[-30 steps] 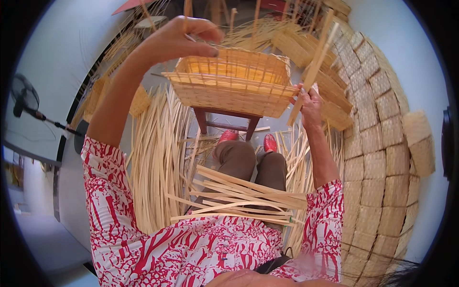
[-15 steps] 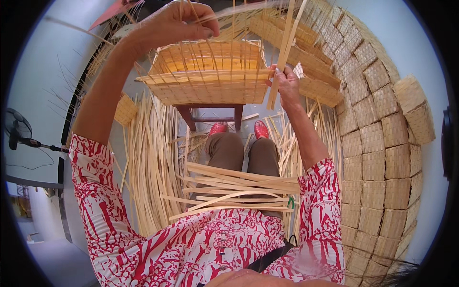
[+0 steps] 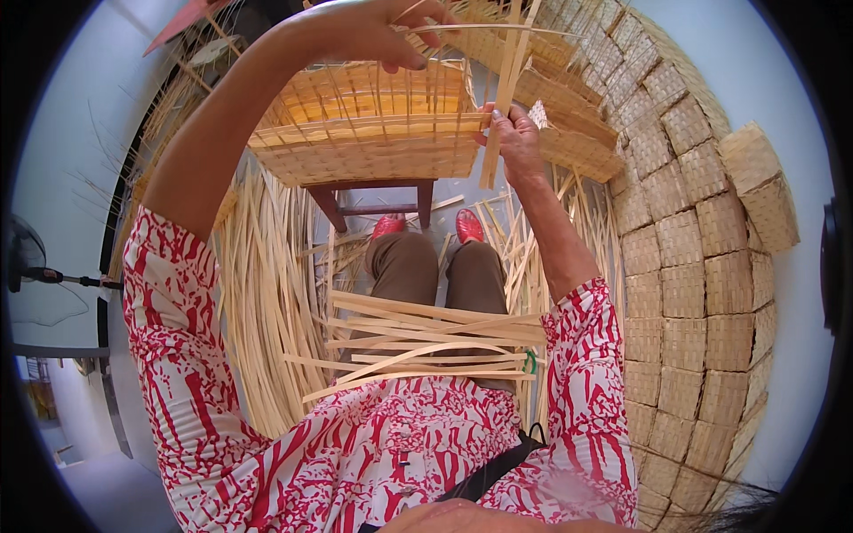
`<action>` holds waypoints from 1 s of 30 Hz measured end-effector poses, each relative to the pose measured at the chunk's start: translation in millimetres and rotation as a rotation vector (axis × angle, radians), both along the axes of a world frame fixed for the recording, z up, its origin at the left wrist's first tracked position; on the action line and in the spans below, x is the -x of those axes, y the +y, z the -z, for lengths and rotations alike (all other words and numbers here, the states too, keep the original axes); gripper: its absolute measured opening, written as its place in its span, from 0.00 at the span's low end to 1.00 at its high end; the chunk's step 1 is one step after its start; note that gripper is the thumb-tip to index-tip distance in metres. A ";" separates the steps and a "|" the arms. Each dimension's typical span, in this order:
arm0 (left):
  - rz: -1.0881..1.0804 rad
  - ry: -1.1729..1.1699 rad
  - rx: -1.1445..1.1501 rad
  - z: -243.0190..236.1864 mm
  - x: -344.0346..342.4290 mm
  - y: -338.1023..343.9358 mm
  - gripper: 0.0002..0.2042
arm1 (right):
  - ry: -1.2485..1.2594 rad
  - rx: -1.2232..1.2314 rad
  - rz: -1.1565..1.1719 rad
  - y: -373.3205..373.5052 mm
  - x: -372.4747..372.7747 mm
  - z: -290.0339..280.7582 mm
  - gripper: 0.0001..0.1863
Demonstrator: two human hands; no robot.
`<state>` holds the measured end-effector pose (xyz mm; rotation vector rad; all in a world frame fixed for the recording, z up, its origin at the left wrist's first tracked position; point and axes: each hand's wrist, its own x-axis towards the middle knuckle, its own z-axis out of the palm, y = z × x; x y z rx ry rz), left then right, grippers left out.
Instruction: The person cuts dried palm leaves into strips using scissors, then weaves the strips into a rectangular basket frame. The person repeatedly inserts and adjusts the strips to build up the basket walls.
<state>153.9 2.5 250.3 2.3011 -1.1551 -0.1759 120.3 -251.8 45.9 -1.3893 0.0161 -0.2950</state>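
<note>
My left hand (image 3: 391, 35) is raised over the woven bamboo basket (image 3: 355, 151), fingers curled at a thin pale strip (image 3: 546, 33) that stretches rightward. My right hand (image 3: 515, 142) grips upright flat strips (image 3: 505, 75) at the basket's right end. Thin ribs stand up from the basket, which rests on a dark wooden stool (image 3: 426, 204). More loose strips (image 3: 418, 320) lie across my lap; some of the basket's left end is hidden by my left arm.
Bundles of long strips (image 3: 267, 293) cover the floor on both sides of my legs. Stacked woven baskets (image 3: 675, 284) line the right wall, and others (image 3: 569, 133) lie behind the basket. A standing fan (image 3: 27, 266) is at the far left.
The basket and both hands appear higher in the view and further left than a second ago, though my left hand has shifted rightward lately, a thin strip now stretching sideways from it.
</note>
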 end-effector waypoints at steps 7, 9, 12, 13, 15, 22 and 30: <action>0.127 0.051 0.260 -2.8 27.2 7.0 0.13 | -0.042 0.100 -0.003 -18.2 4.3 -51.5 0.09; 0.112 -0.071 0.185 7.9 23.9 4.6 0.14 | -0.044 0.219 -0.018 -17.0 14.1 -78.7 0.10; 0.209 -0.235 0.244 17.3 26.3 3.3 0.12 | -0.025 0.349 0.029 -27.7 10.2 -69.5 0.10; 0.239 -0.321 0.244 19.2 21.8 3.6 0.13 | -0.013 0.402 -0.012 -33.5 4.1 -69.5 0.11; 0.248 -0.357 0.213 18.3 25.2 2.1 0.14 | 0.029 0.366 -0.006 -36.2 6.7 -72.2 0.11; 0.154 -0.200 0.343 29.5 18.2 2.4 0.09 | -0.152 0.089 0.034 -1.1 25.2 -63.8 0.09; 0.184 -0.204 0.342 22.3 23.1 -0.7 0.11 | -0.241 0.194 0.068 10.8 20.6 -28.7 0.08</action>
